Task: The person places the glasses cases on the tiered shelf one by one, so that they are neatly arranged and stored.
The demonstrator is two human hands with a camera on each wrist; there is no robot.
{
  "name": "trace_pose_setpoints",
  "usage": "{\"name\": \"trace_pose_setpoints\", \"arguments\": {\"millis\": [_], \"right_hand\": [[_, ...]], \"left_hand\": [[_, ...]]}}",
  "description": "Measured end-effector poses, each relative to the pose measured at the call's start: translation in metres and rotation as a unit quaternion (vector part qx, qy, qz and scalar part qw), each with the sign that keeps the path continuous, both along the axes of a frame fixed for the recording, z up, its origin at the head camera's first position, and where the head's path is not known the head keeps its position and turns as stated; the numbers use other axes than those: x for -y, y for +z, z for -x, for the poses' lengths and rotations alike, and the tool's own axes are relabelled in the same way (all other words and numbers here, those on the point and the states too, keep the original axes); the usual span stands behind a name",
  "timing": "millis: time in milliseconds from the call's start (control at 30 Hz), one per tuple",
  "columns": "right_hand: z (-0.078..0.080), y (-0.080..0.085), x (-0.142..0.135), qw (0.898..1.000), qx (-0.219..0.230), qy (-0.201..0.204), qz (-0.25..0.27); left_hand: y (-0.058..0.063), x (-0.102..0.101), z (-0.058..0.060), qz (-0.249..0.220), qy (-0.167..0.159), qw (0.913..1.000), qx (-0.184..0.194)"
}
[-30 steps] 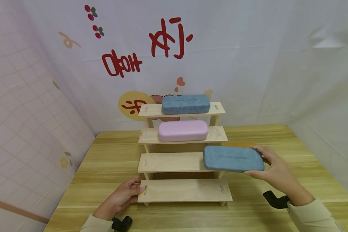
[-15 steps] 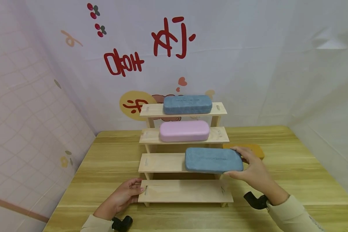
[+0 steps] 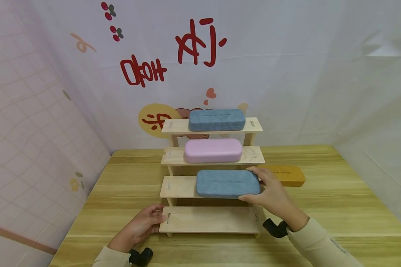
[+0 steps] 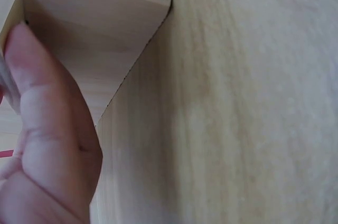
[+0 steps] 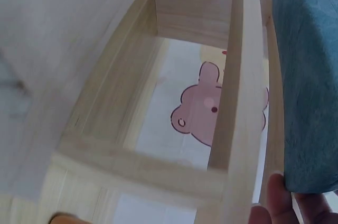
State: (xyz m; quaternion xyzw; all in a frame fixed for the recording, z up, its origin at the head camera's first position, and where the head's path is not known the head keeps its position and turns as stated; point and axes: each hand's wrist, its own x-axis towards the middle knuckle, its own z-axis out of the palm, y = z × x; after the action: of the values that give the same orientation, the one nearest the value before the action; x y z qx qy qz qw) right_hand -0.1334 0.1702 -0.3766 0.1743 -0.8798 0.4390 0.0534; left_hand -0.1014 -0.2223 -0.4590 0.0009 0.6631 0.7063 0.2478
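My right hand (image 3: 273, 195) grips the right end of a blue glasses case (image 3: 227, 183), thumb on the near side and fingers on the far side. In the head view the case overlaps the third step of a wooden stepped rack (image 3: 214, 219). With the thumb on top, my left hand (image 3: 143, 225) pinches the left end of the rack's lowest board; the left wrist view shows that hand (image 4: 50, 134) close beside the rack's side panel (image 4: 90, 39). A second blue case (image 3: 217, 120) lies on the top step, and a pink case (image 3: 213, 150) on the step below it.
An orange case (image 3: 289, 175) lies on the wood-grain table (image 3: 320, 207) to the right of the rack, partly behind my right hand. A white printed backdrop (image 3: 270, 66) stands behind the table, with more sheeting at both sides.
My right hand has carried the blue glasses case leftward, over the third step. The orange case is now more exposed. My left hand has stayed at the lowest board.
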Motion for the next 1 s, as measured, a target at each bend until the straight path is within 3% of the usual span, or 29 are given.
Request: {"name": "trace_pose_setpoints", "arguments": {"millis": [400,1000], "right_hand": [[0.008,-0.004,0.021,1.000,-0.008,-0.010,-0.015],[0.017,-0.006,0.030,0.999,0.020,-0.009,-0.035]], "left_hand": [[0.001,0.000,0.000,0.002,-0.002,1.0000,0.003],[0.001,0.000,0.001,0.003,-0.002,1.0000,0.004]]}}
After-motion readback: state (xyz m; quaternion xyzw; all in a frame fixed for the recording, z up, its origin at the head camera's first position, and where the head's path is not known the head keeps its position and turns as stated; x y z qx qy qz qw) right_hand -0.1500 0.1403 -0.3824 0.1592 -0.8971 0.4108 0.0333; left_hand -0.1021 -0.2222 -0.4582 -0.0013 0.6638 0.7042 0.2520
